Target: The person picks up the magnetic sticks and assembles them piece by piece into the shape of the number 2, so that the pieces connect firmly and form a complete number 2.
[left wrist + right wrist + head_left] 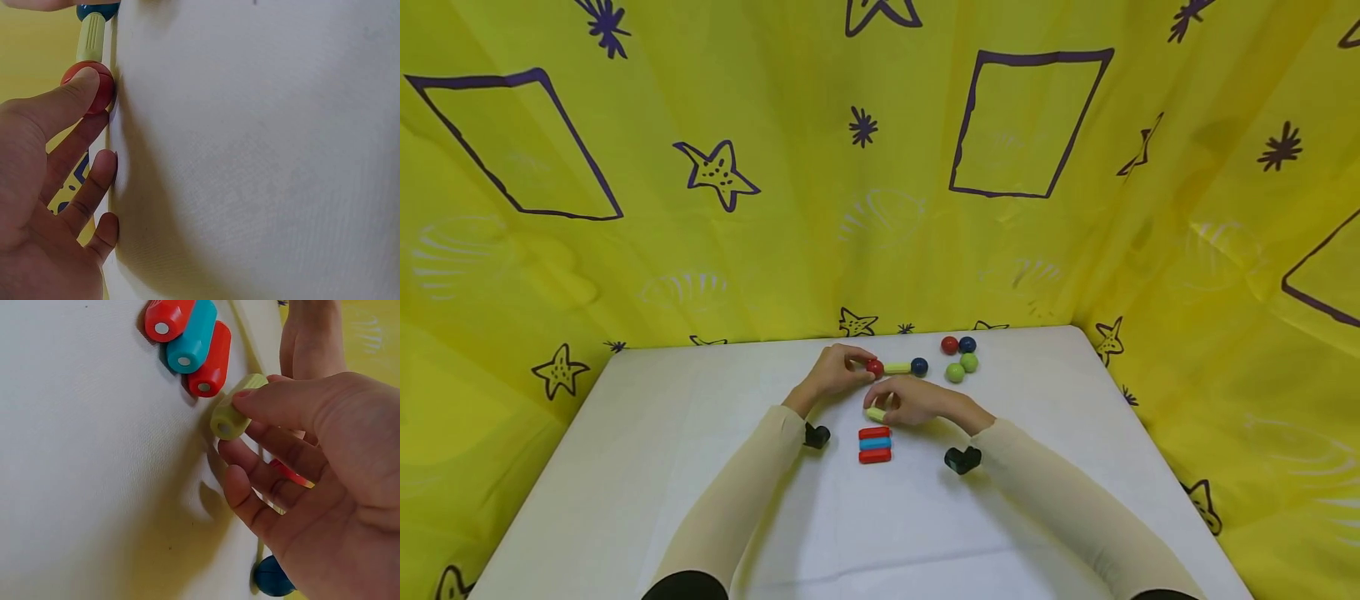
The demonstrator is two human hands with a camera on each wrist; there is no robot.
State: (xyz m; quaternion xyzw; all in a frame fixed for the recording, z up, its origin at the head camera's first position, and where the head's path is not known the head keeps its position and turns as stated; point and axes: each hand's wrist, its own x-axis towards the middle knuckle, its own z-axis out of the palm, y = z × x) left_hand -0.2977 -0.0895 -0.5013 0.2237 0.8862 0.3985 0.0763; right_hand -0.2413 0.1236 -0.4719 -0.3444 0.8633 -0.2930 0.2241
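My left hand (838, 372) pinches a red ball (103, 90) between thumb and fingers. A pale yellow magnetic rod (897, 367) joins this ball to a dark blue ball (919, 367) on its right. Nearer to me, my right hand (917, 402) holds a second pale yellow rod (230, 419) between thumb and fingertips; a round silvery spot shows on the rod's end in the right wrist view. Just in front of that rod, a red rod (874, 432), a light blue rod (875, 444) and another red rod (875, 457) lie side by side.
Beyond my right hand lie a loose red ball (950, 345), a dark blue ball (967, 345) and two green balls (954, 372). The white table (647, 467) ends at a yellow patterned curtain (790, 267) behind and at the sides. A black wrist camera (962, 460) sits below my right wrist.
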